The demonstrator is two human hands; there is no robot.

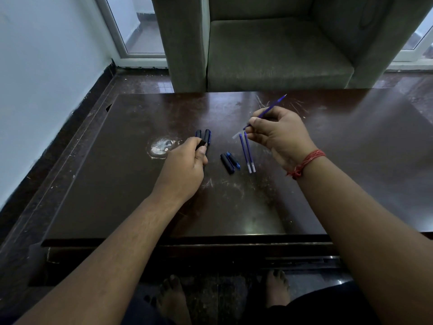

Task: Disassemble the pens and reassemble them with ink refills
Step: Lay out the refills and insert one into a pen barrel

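Above the table [117, 184], the right hand [278, 134] pinches a refill [267, 111] slanting up-right; left of it, the left hand [185, 170] grips a black barrel [201, 144] pointing away.

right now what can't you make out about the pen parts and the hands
- Head view: the left hand grips a black pen part; its fingers hide most of it, so barrel or cap is unclear.
- The right hand pinches a blue refill; the fingers cover its middle.
- The black pieces beyond the left hand are too small and dark to count.
- The pen parts between the hands overlap.
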